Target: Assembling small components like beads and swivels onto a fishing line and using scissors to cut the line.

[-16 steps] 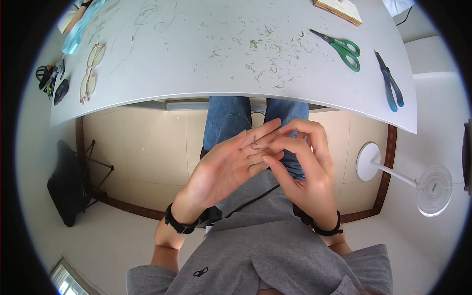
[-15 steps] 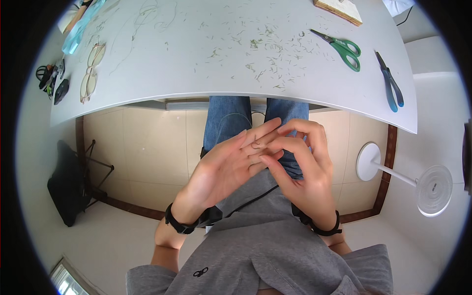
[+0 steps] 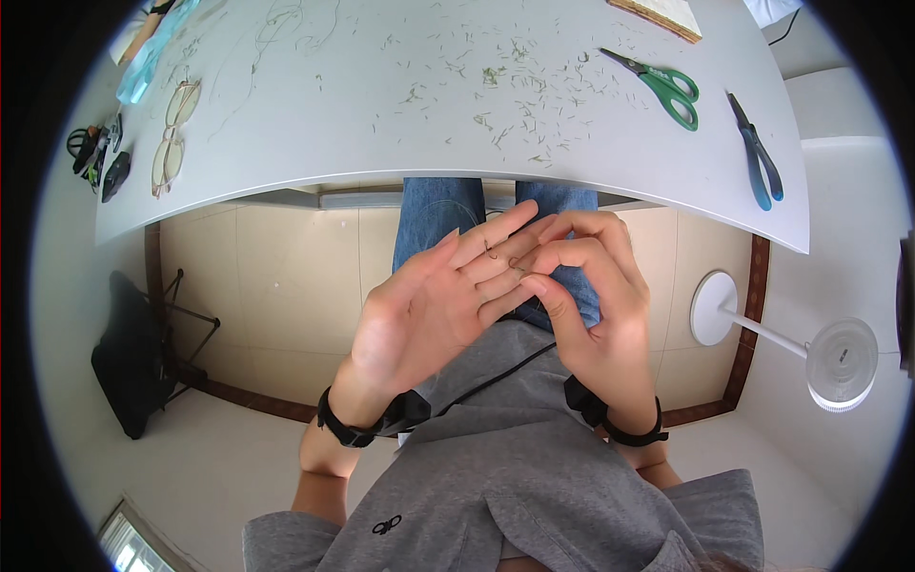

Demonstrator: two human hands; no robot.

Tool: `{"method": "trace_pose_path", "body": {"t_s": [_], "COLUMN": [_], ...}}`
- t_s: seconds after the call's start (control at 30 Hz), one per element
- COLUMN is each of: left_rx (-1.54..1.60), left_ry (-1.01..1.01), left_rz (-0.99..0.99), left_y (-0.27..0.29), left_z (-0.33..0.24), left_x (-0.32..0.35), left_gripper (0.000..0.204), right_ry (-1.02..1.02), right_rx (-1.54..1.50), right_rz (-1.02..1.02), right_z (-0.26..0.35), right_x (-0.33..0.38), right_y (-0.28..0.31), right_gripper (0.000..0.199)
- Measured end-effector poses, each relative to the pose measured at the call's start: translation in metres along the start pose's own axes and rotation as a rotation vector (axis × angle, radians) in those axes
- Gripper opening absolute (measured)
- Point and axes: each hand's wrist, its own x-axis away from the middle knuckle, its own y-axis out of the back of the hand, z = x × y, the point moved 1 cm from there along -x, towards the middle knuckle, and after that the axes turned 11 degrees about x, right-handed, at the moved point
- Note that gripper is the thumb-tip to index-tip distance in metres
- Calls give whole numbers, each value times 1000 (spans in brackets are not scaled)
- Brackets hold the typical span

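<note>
Centre frame, below the white table edge: the left hand stays flat and open, palm up, a small dark bit on its fingers. The right hand has curled tighter since, fingertips pinching at that bit; green scissors lie untouched, upper right.

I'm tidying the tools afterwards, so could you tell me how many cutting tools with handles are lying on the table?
2: green-handled scissors on the table's right part, and blue-handled pliers or cutters further right near the edge. Others may lie beyond the picture.
</note>
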Motion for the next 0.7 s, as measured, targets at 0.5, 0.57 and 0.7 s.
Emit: {"method": "trace_pose_path", "body": {"t_s": [0.5, 0.57, 0.7], "left_rx": [196, 197, 188], "left_ry": [-167, -225, -349], "left_rz": [102, 156, 177], "left_y": [-6, -10, -21], "left_z": [-10, -12, -20], "left_x": [6, 9, 11], "left_gripper": [57, 57, 55], "right_ry": [-226, -195, -204], "right_rx": [-607, -683, -712], "right_rz": [50, 34, 24], "right_z": [0, 0, 0], "right_x": [1, 0, -2], "right_y": [16, 18, 18], "right_gripper": [10, 10, 8]}}
